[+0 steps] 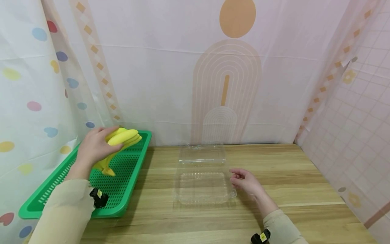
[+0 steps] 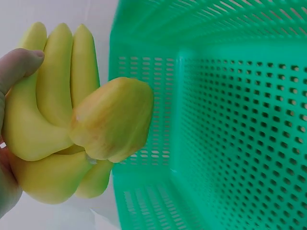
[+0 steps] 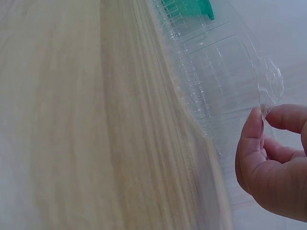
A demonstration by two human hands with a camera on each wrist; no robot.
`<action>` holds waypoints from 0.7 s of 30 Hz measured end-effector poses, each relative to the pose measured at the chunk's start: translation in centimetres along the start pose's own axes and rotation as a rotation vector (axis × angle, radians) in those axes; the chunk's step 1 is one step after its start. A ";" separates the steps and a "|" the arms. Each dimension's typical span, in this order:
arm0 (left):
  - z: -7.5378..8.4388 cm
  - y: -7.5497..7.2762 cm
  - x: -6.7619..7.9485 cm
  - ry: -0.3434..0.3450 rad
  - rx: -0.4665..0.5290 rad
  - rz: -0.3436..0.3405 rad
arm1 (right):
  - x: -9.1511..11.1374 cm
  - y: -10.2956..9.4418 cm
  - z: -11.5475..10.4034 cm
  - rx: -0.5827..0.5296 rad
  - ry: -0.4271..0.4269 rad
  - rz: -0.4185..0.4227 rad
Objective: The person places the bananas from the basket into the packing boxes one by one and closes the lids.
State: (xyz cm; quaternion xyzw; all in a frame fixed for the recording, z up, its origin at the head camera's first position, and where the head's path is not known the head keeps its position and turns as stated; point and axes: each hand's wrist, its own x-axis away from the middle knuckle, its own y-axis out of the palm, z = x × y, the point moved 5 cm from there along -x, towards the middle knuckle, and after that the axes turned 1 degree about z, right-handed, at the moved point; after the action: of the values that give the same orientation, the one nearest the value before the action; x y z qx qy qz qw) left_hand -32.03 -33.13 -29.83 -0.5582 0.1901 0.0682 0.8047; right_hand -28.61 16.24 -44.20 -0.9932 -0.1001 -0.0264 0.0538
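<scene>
A bunch of yellow bananas (image 1: pixel 123 138) is gripped from its left side by my left hand (image 1: pixel 96 146), held over the green basket (image 1: pixel 141 162). The stem end (image 2: pixel 115 120) faces the camera in the left wrist view, with the thumb (image 2: pixel 21 67) lying along one banana. A clear plastic clamshell container (image 1: pixel 202 188) lies on the table with its lid (image 1: pixel 201 154) folded back toward the curtain. At its right edge is my right hand (image 1: pixel 246 183). In the right wrist view, thumb and fingertips (image 3: pixel 253 117) pinch the thin plastic rim (image 3: pixel 265 98).
Perforated walls and a mesh floor show inside the basket, which stands at the table's left. The wooden table (image 1: pixel 304 189) reaches back to a patterned curtain (image 1: pixel 164 88). More curtain hangs along the left and right sides.
</scene>
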 end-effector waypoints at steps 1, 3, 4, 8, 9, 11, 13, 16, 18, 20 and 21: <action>0.3 -0.1 -0.1 0.011 -0.001 0.006 | 0.0 0.0 0.0 0.001 -0.001 -0.002; 1.0 -0.4 -0.3 0.032 -0.003 0.020 | 0.0 0.1 0.0 -0.007 -0.003 -0.005; 1.3 -0.6 -0.3 0.043 -0.004 0.028 | 0.0 0.1 -0.1 -0.012 -0.004 -0.006; 2.7 -1.2 -0.4 0.078 0.004 0.061 | 0.0 0.2 -0.1 -0.029 -0.008 -0.008; 3.1 -1.4 -0.4 0.087 0.009 0.071 | 0.0 0.2 -0.1 -0.031 -0.009 -0.006; 3.9 -1.6 -0.4 0.105 0.023 0.088 | 0.0 0.2 -0.1 -0.031 -0.011 -0.001; 4.8 -1.8 -0.4 0.135 0.041 0.106 | 0.0 0.2 -0.1 -0.033 -0.013 0.006; 6.1 -2.0 -0.4 0.183 0.062 0.133 | 0.0 0.1 0.0 -0.034 -0.018 0.005; 7.0 -2.1 -0.3 0.210 0.072 0.146 | -0.1 0.1 0.1 -0.039 -0.023 0.002; 7.8 -2.1 -0.3 0.229 0.079 0.152 | -0.1 0.1 0.1 -0.040 -0.024 0.001; 8.2 -2.1 -0.3 0.240 0.083 0.157 | -0.1 0.1 0.1 -0.041 -0.023 0.002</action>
State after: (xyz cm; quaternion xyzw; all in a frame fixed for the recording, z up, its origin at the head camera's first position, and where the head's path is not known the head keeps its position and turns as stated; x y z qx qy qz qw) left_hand -29.70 -26.30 -25.41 -0.5120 0.3306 0.0557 0.7909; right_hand -28.64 16.13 -44.29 -0.9944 -0.0992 -0.0168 0.0325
